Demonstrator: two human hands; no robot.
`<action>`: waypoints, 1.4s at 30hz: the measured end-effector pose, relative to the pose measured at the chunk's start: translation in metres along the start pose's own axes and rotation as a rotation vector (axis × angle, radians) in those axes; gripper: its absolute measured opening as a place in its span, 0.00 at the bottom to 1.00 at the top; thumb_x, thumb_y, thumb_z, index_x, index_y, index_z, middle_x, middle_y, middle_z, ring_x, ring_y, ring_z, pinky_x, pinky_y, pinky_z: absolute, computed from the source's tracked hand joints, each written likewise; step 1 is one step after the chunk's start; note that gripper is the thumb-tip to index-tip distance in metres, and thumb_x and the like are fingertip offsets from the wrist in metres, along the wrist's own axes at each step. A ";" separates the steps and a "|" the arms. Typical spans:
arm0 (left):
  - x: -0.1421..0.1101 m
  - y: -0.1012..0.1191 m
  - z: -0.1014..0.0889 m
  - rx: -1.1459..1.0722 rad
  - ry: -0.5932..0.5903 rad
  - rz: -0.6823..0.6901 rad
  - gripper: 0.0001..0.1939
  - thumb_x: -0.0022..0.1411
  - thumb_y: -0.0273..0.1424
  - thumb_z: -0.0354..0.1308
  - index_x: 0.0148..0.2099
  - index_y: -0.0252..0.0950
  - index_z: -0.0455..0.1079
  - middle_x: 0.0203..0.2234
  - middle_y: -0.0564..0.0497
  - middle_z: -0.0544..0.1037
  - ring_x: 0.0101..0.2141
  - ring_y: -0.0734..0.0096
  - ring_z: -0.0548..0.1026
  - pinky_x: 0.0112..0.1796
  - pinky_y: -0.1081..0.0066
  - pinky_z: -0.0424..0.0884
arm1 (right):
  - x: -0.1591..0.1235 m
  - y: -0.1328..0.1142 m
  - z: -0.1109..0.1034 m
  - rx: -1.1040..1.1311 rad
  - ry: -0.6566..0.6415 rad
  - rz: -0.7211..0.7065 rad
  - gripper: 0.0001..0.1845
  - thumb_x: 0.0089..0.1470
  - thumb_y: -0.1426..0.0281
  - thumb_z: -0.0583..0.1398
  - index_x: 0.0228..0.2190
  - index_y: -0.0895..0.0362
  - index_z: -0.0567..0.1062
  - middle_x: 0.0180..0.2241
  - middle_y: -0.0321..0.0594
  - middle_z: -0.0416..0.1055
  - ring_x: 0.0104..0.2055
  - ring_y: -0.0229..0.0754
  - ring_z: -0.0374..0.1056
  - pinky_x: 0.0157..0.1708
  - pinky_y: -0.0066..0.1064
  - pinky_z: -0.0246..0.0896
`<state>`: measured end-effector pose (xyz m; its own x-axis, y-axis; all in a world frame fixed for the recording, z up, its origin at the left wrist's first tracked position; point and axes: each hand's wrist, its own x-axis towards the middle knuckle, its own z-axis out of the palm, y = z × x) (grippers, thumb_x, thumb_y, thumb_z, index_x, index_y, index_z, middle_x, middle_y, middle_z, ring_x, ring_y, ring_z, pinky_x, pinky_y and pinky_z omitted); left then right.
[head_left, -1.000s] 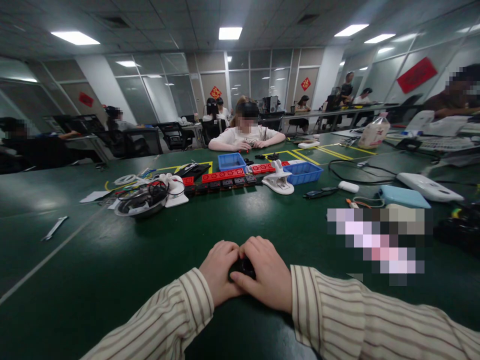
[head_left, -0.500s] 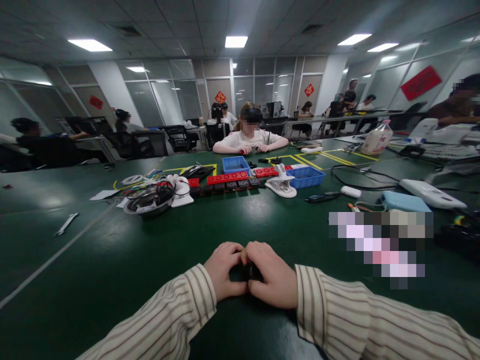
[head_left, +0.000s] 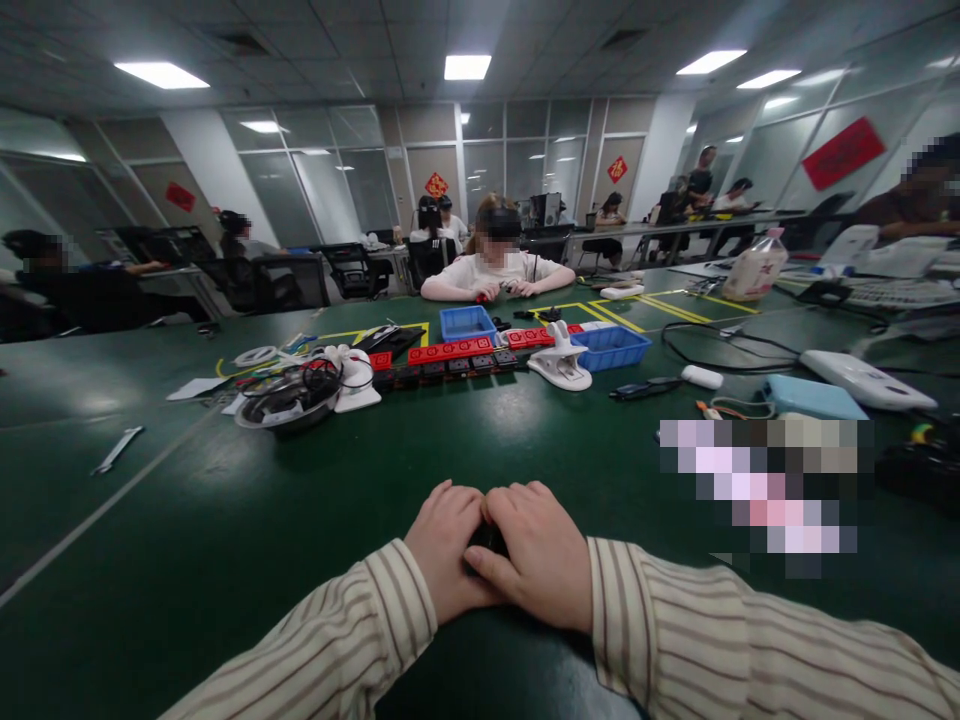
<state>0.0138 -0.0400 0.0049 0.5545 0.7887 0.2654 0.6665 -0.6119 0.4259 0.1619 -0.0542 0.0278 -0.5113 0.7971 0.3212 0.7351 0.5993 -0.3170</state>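
Note:
My left hand (head_left: 448,548) and my right hand (head_left: 537,555) rest together on the green table (head_left: 225,540), near its front edge. Both hands are curled, fingers pressed together. Between them sits a small black object (head_left: 487,541), mostly hidden by the fingers; I cannot make out what it is. Striped sleeves cover both forearms.
Across the table lie red and black power strips (head_left: 450,358), two blue bins (head_left: 609,346), a white clamp (head_left: 559,362), a bowl of cables (head_left: 285,400) and a wrench (head_left: 114,450). A person sits opposite (head_left: 496,270). White and blue devices (head_left: 814,397) lie at right.
My hands have stayed closed around the small black object; the fingers shifted slightly. The camera view has moved a little.

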 end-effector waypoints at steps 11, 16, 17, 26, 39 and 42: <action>0.000 -0.015 -0.007 -0.094 -0.083 0.054 0.15 0.38 0.29 0.60 0.33 0.36 0.66 0.36 0.50 0.69 0.40 0.61 0.67 0.50 0.55 0.56 | 0.001 0.012 0.002 0.181 0.041 -0.292 0.03 0.46 0.73 0.57 0.28 0.57 0.69 0.29 0.36 0.67 0.33 0.38 0.59 0.34 0.30 0.54; 0.000 -0.021 -0.009 -0.121 -0.117 0.093 0.17 0.41 0.32 0.60 0.38 0.36 0.68 0.37 0.49 0.69 0.40 0.61 0.67 0.44 0.61 0.63 | -0.002 0.009 -0.002 0.268 0.070 -0.377 0.07 0.45 0.72 0.56 0.30 0.55 0.71 0.36 0.39 0.67 0.40 0.42 0.58 0.40 0.35 0.53; 0.000 -0.022 -0.009 -0.120 -0.126 0.102 0.19 0.42 0.35 0.61 0.39 0.37 0.68 0.38 0.48 0.69 0.41 0.60 0.66 0.46 0.59 0.61 | -0.003 0.009 -0.002 0.300 0.099 -0.385 0.08 0.47 0.69 0.55 0.32 0.55 0.71 0.37 0.40 0.66 0.41 0.42 0.58 0.41 0.36 0.53; -0.002 -0.037 -0.015 -0.298 0.227 0.041 0.37 0.56 0.56 0.36 0.57 0.35 0.49 0.42 0.43 0.68 0.42 0.60 0.67 0.47 0.57 0.58 | 0.002 0.030 0.007 0.662 0.310 0.077 0.19 0.56 0.57 0.47 0.24 0.57 0.62 0.19 0.31 0.54 0.22 0.33 0.52 0.23 0.25 0.48; -0.006 -0.020 -0.014 -0.098 0.173 0.004 0.20 0.59 0.44 0.43 0.25 0.35 0.61 0.15 0.58 0.56 0.17 0.78 0.57 0.20 0.76 0.55 | 0.005 0.033 0.019 0.573 0.249 0.102 0.26 0.58 0.57 0.41 0.15 0.57 0.56 0.16 0.31 0.50 0.20 0.32 0.48 0.23 0.26 0.45; -0.005 -0.025 -0.015 -0.138 0.250 0.020 0.36 0.54 0.57 0.38 0.51 0.32 0.58 0.32 0.48 0.68 0.29 0.68 0.67 0.30 0.69 0.65 | 0.001 0.030 0.014 0.534 0.275 0.024 0.20 0.58 0.59 0.43 0.24 0.57 0.63 0.23 0.35 0.59 0.27 0.36 0.55 0.29 0.28 0.50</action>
<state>-0.0137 -0.0279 0.0059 0.4153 0.7775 0.4723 0.5735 -0.6268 0.5275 0.1769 -0.0345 0.0067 -0.3112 0.8053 0.5047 0.3831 0.5923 -0.7088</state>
